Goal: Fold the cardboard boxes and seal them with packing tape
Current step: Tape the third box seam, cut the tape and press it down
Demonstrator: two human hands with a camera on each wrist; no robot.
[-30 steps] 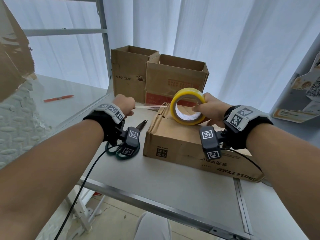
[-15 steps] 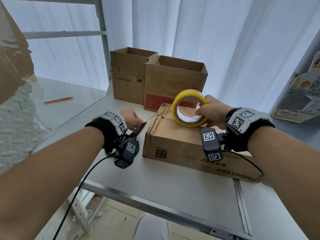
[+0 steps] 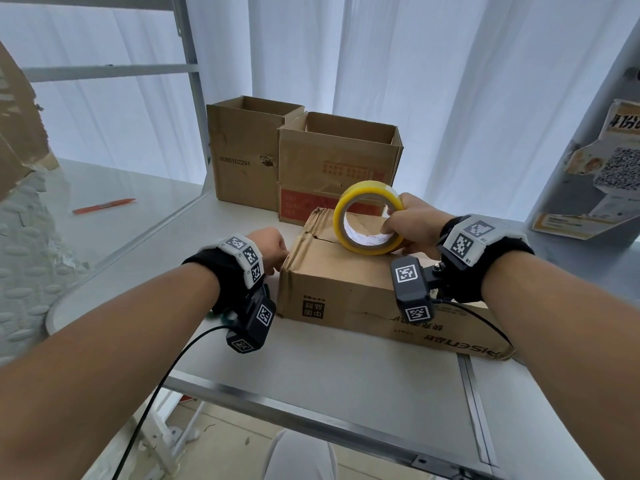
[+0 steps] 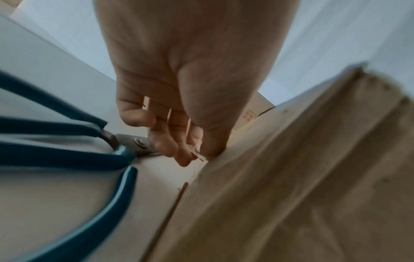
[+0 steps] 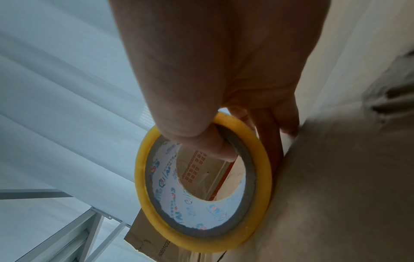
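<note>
A flattened, folded cardboard box (image 3: 346, 275) (image 4: 291, 177) (image 5: 336, 195) lies on the grey table (image 3: 311, 368). My right hand (image 3: 412, 223) (image 5: 246, 124) grips a yellow roll of packing tape (image 3: 367, 192) (image 5: 143, 177), thumb inside the core, and stands it on edge on the box top. My left hand (image 3: 273, 242) (image 4: 197, 152) is at the box's left end, its fingers curled. The thumb and forefinger pinch together against the end wall. The clear tape strip hardly shows there.
Teal-handled scissors (image 4: 67, 156) (image 3: 225, 317) lie on the table under my left wrist. Two open-topped cardboard boxes (image 3: 249, 150) (image 3: 339, 168) stand behind the folded box. An orange pen (image 3: 104, 206) lies far left. The table's metal front edge (image 3: 311, 414) is close to me.
My left hand held a drawn-out tape strand up at the left; it has dropped and moved right to the box's left end. The roll has sunk onto the box top.
</note>
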